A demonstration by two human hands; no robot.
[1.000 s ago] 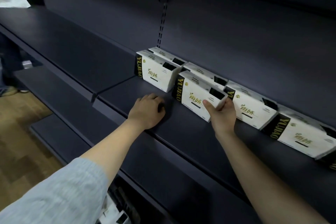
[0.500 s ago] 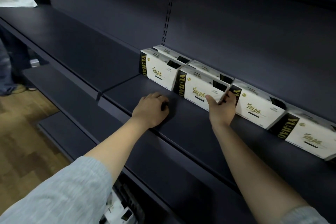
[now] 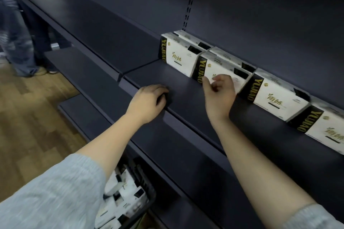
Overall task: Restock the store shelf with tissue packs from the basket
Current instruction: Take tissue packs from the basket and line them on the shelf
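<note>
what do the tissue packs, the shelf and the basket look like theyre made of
Tissue packs: probably soft plastic film, slightly glossy, white with printed black and gold panels; corners look rounded.
Shelf: likely painted metal, matte dark blue, going by thin folded front edges and the slotted upright behind.
Basket: seemingly dark rigid plastic or coated wire; too blurred to tell.

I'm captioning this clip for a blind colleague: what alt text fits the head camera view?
A person's right hand, fingers loosely curled, is at the front of a white tissue pack in a row on a dark store shelf, while the left hand rests on the shelf edge. A basket of more packs sits below.
</note>
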